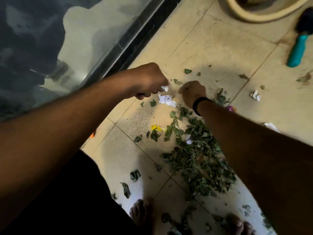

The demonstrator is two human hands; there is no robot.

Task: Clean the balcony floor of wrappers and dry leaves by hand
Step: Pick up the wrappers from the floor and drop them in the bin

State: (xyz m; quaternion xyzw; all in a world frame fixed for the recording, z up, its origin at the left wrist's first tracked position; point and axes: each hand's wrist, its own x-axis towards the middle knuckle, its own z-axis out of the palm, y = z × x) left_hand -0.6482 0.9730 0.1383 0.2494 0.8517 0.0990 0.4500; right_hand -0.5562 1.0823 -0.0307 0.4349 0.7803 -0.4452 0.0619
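Left hand (149,80) fisted on white scrap (165,88), right hand (193,92) curled, hold unclear; overfull fist may drop it onto crumpled wrapper (166,100) just below.

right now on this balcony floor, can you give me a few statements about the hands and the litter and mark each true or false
1. The left hand grips a bit of white paper. True.
2. The brush with the teal handle is held in the right hand. False: it lies on the floor at the upper right, away from both hands.
3. A crumpled white wrapper lies on the floor between the two hands. True.
4. The leaves are all swept into the beige tub. False: they are scattered over the tiles, thickest under the right forearm.
5. The right wrist wears a black band. True.
6. The yellow scrap is pinched in the left hand. False: it lies on the floor by the leaves.
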